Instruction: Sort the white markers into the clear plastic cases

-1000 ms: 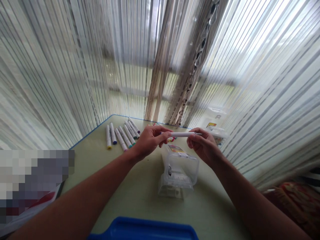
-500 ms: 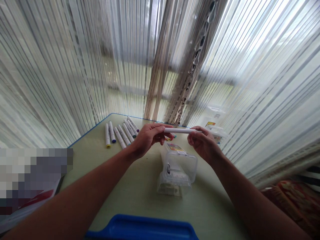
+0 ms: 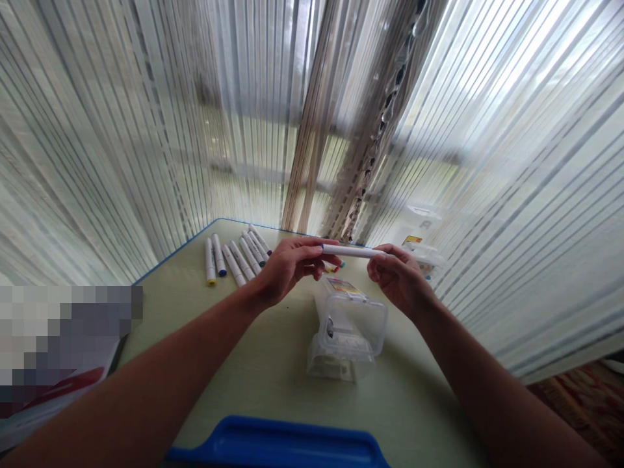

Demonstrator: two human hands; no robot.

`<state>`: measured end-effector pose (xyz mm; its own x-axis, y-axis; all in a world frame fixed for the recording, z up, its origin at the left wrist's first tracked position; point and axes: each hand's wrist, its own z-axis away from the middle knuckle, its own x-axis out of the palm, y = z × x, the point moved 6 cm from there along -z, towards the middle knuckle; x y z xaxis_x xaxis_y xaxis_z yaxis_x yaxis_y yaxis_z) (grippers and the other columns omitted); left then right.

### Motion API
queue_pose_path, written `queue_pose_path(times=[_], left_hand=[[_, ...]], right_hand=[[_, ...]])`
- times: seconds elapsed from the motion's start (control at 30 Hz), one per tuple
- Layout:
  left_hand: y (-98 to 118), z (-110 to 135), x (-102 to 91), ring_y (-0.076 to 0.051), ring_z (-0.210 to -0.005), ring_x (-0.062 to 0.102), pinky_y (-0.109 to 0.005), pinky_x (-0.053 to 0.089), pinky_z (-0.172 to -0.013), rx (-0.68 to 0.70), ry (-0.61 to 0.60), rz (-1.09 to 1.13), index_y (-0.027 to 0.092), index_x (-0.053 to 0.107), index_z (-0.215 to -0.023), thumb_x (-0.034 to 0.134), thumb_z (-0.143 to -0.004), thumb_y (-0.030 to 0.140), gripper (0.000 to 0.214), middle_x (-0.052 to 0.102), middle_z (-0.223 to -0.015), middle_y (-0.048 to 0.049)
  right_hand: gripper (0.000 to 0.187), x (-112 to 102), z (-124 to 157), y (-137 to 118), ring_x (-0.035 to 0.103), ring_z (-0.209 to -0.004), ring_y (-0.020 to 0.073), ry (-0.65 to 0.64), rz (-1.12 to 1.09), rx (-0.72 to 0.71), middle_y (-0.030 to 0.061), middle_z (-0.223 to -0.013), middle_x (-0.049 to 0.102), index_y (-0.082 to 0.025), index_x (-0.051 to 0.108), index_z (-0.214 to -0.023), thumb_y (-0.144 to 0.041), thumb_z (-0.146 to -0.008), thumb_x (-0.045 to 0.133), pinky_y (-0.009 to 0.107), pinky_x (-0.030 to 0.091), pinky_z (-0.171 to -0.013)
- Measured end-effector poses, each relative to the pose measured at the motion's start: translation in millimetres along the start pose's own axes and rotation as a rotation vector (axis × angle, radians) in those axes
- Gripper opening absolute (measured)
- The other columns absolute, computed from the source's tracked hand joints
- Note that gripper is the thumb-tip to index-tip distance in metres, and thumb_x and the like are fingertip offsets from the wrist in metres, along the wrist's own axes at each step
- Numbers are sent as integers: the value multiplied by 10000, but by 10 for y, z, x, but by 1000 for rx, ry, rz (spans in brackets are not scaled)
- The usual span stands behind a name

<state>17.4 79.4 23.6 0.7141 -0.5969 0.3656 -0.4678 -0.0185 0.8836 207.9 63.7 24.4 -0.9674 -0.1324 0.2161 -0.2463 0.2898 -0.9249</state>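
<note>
A white marker [image 3: 353, 251] is held level between my two hands, above the table. My left hand [image 3: 291, 266] pinches its left end, where a bit of blue shows at the fingertips. The fingers of my right hand [image 3: 397, 270] are closed around the other end. Just below the marker, an open clear plastic case [image 3: 348, 328] with a colourful label stands on the table. Several white markers with coloured ends [image 3: 238, 257] lie left of my left hand. A few more coloured marker tips [image 3: 334, 267] peek out behind my left fingers.
A second clear container [image 3: 422, 250] stands at the back right, partly behind my right hand. Along the near edge of the pale green table [image 3: 253, 370] is a blue tray [image 3: 292, 445]. Striped sheer curtains [image 3: 253, 117] hang behind. A blurred-out item [image 3: 53, 364] is at left.
The marker has tilted slightly, its left end now a little higher, and blue now shows at that end. Both hands keep their hold, and the view has shifted slightly.
</note>
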Motion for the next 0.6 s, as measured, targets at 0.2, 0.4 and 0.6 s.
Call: queue_pose_path(times=[0.2,0.4,0.6], left_hand=[[36,21,-5,-91,-592,548,-229,414,-583,12,31,-125,109,716,-1081,654,-795,232,318,741,-836,-111],[46,-5,-62,-103,-584,547,-227,413,-537,70,129,-286,86,721,-1031,671,-785,256,303,727,-780,-103],[57,-8,-46,-70,-513,481,-207,385,-494,128,138,-402,92,708,-980,709,-763,284,289,673,-702,-42]], right_hand=[[149,-44,-15,4,512,-487,94,2,-14,-6,-23,-548,594,-195,637,-782,-243,-716,762,209,402,-453],[152,-35,-14,5,522,-482,105,11,11,-14,-20,-546,604,-198,643,-781,-242,-711,770,223,396,-444],[179,15,14,7,575,-510,112,-13,37,-12,-6,-590,652,-192,664,-788,-258,-696,802,227,438,-467]])
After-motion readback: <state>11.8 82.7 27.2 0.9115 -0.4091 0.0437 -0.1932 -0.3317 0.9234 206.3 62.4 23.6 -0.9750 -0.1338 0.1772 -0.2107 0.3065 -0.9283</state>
